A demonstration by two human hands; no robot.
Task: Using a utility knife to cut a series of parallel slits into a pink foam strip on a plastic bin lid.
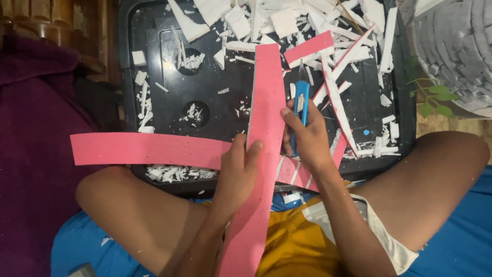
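— Over the black tray (134, 31), between the person's knees, a long pink foam strip (262, 154) runs from the lap up toward the scraps. What do you make of it?

— Light, I'd judge, and soft enough to bend. It looks thin and holds a slight curve rather than lying flat. The surface seems matt, not slippery. It would dent or tear under a hard pinch, so the flat face near the middle is the sensible place to hold.

— And that's where the left hand (238, 169) is?

— Yes. It's closed around the strip's left edge, thumb on top, fingers wrapped beneath.

— The right hand (306, 136)?

— Curled tight around a blue utility knife (301, 105), thumb up along its body. The blade points away from the person, just beside the strip's right edge. Whether the blade touches the foam, I cannot tell.

— Anything else nearby?

— A second pink strip (143, 150) lies crosswise, passing under the left hand. White foam offcuts (287, 20) litter the tray, with narrower pink slivers (341, 105) to the right.
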